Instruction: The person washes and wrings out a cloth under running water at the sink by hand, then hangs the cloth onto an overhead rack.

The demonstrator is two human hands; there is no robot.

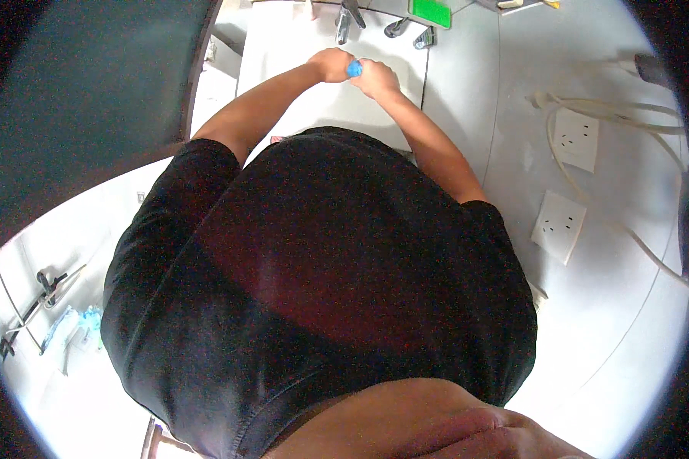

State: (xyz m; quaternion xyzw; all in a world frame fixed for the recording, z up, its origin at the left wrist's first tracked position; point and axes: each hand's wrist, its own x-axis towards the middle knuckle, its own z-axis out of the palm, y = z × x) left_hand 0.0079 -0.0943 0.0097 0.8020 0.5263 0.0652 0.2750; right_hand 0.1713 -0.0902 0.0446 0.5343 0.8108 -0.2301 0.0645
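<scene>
My left hand (332, 64) and my right hand (378, 79) meet over the white washbasin (283, 46), both with fingers curled in. Between them shows a small bright-blue thing (354, 69), pressed where the two hands come together. Its kind is too small and too covered to make out. Just beyond the hands stands a chrome tap (343, 29).
At the basin's far right edge lie a green flat rectangular item (430, 13) and a dark-and-chrome object (424, 38). Wall sockets (576, 140) and loose pale cables (620, 109) are on the right. A large dark panel (92, 99) fills the upper left.
</scene>
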